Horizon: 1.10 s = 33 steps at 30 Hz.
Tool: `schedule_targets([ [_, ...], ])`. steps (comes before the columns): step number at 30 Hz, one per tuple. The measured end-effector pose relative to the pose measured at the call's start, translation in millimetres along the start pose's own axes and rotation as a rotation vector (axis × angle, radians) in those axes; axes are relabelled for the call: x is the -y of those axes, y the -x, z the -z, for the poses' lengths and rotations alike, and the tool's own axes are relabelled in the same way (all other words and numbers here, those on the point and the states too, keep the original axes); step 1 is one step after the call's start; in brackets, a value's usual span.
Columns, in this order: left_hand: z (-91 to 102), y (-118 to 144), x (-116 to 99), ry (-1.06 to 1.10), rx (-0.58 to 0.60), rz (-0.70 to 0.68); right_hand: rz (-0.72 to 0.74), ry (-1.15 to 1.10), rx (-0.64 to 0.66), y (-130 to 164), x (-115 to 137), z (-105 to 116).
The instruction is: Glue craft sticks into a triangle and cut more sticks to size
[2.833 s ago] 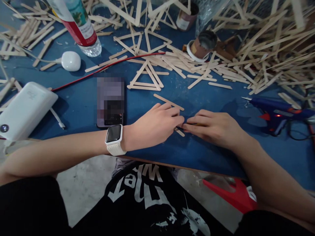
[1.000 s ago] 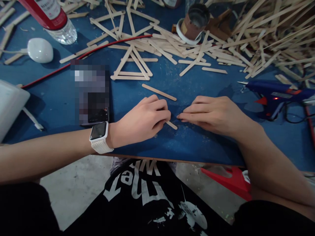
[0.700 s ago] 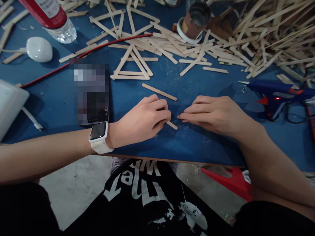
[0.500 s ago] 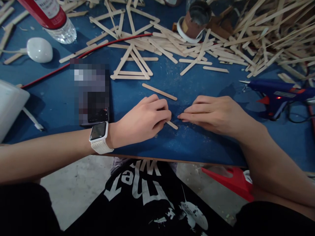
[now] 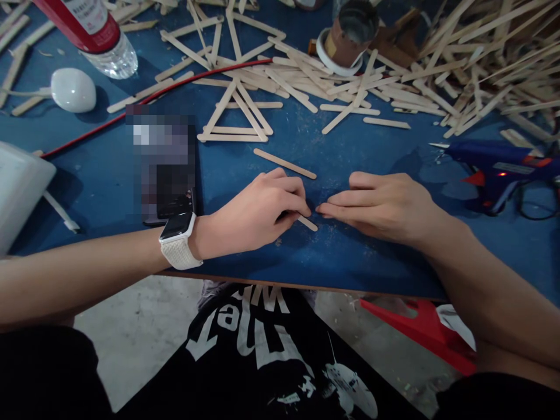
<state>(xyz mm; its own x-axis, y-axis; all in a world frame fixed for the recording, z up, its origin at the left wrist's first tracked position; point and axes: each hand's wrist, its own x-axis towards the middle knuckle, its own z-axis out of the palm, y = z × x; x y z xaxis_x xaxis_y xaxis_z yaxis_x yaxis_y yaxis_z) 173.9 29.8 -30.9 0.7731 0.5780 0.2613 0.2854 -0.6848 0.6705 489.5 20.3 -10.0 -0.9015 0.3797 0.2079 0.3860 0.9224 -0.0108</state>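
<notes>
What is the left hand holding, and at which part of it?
The left hand presses a wooden stick on the blue table, covering all but its right end. The right hand holds nothing visible.
</notes>
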Motion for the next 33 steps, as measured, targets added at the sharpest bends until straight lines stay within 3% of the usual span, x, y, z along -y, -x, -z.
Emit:
schedule_targets([
  [5,1.9,-2.7,-0.4,-0.015,0.037,0.004,0.028,0.003,-0.080,-12.1,5.5,-0.3],
  [13,4.2,-2.2,0.2,-0.003,0.040,-0.004,-0.007,-0.075,0.094,-4.8,-6.0,3.7],
  [33,2.0,-0.3,1.9,0.003,0.029,-0.006,-0.059,-0.144,0.072,-0.8,-4.4,8.7],
])
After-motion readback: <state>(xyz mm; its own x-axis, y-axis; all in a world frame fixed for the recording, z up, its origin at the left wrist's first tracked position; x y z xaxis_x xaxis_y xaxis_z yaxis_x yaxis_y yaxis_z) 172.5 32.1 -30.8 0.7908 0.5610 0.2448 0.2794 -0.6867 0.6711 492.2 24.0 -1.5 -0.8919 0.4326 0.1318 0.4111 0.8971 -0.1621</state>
